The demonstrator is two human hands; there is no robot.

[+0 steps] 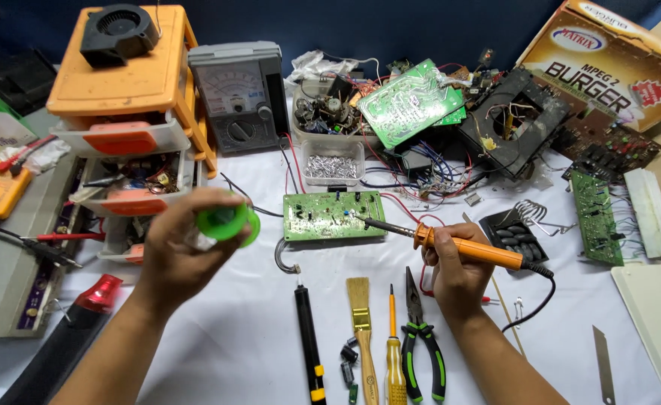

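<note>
Presently: right hand [454, 274] gripping orange soldering iron [450, 244], tip touching right edge of green circuit board [333, 215] lying flat at bench centre. Left hand [177, 247], raised left of board, clasps green solder spool [228, 223]. Below board, in a row: black desoldering pump [309, 341], brush [362, 322], screwdriver [395, 360], pliers [420, 337].

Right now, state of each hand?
Left hand: closed on a green solder spool, raised above the table.
Right hand: closed on an orange soldering iron, tip at the green circuit board.
</note>
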